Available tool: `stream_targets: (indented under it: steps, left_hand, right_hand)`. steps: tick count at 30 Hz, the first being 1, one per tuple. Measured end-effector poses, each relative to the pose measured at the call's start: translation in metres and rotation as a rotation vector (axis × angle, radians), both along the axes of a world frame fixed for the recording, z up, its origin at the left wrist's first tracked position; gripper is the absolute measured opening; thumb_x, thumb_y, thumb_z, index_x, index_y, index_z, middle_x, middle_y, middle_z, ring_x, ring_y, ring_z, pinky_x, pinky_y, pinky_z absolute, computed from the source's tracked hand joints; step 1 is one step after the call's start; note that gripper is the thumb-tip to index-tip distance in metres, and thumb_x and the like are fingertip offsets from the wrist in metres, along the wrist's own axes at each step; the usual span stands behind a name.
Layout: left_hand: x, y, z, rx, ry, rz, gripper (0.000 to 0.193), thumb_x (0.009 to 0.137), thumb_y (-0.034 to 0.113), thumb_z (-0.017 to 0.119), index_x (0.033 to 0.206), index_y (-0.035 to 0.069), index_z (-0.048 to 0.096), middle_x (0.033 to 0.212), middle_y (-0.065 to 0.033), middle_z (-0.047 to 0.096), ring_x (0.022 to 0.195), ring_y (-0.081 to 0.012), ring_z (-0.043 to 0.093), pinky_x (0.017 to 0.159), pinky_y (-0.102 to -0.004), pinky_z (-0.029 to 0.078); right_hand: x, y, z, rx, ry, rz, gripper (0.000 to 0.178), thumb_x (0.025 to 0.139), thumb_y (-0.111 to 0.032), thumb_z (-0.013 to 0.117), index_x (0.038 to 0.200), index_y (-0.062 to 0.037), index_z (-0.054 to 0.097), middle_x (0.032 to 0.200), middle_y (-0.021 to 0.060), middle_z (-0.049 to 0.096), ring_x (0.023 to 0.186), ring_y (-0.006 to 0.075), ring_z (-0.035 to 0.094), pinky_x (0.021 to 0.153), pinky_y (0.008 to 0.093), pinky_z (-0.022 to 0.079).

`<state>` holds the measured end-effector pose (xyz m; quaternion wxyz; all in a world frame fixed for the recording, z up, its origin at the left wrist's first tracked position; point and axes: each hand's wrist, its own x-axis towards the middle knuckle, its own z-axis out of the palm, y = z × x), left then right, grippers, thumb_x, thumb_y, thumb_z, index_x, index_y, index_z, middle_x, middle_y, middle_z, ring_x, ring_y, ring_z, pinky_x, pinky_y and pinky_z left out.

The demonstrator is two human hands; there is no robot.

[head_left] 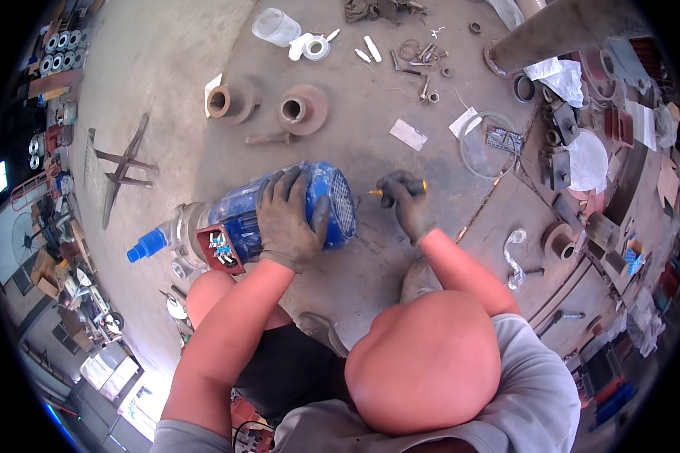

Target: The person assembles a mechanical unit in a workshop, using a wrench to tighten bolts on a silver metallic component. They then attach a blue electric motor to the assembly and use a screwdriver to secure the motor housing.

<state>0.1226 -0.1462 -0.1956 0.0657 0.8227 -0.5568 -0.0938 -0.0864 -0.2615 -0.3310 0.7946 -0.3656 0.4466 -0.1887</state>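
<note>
A blue electric motor (238,198) lies on its side on the floor in front of me, its fan grille (342,204) to the right. My left hand (289,219), in a dark glove, rests on its casing with fingers spread and thumb apart. At the left end are a grey metal housing (193,232) and a stepped blue piece (148,245). An open reddish terminal box (221,249) shows wires inside. My gloved right hand (406,204) is closed around a screwdriver (415,186) with a dark and yellow handle. Its shank points left toward the grille, apart from it.
Beyond the motor stand two rusty flanged hubs (304,109), with a bolt (269,139) beside them. A metal stand (121,170) is at the left. Loose bolts (423,72), a white tub (276,28) and a clear hose ring (491,145) lie farther off. Metal parts crowd the right side.
</note>
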Motion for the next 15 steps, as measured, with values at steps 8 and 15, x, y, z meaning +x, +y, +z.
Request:
stream_targets:
  steps: [8, 15]
  left_hand:
    - [0.000, 0.003, -0.002, -0.008, -0.002, -0.017, 0.055, 0.100, 0.032, 0.068, 0.145, 0.001, 0.059, 0.146, -0.0247, 0.061, 0.137, -0.0482, 0.054, 0.119, -0.0605, 0.038]
    - [0.000, 0.000, 0.000, 0.004, -0.006, -0.010, 0.055, 0.100, 0.033, 0.068, 0.145, 0.001, 0.059, 0.146, -0.0246, 0.061, 0.137, -0.0484, 0.054, 0.118, -0.0602, 0.038]
  right_hand:
    - [-0.024, 0.039, -0.002, 0.115, -0.046, -0.202, 0.020, 0.106, -0.012, 0.063, 0.115, 0.0023, 0.073, 0.095, 0.0088, 0.074, 0.080, 0.0178, 0.070, 0.075, 0.0329, 0.054]
    - [-0.039, 0.076, -0.024, 0.672, -0.257, -0.373, 0.025, 0.109, -0.021, 0.067, 0.127, -0.0055, 0.071, 0.103, 0.0076, 0.073, 0.088, 0.0188, 0.071, 0.077, 0.0356, 0.056]
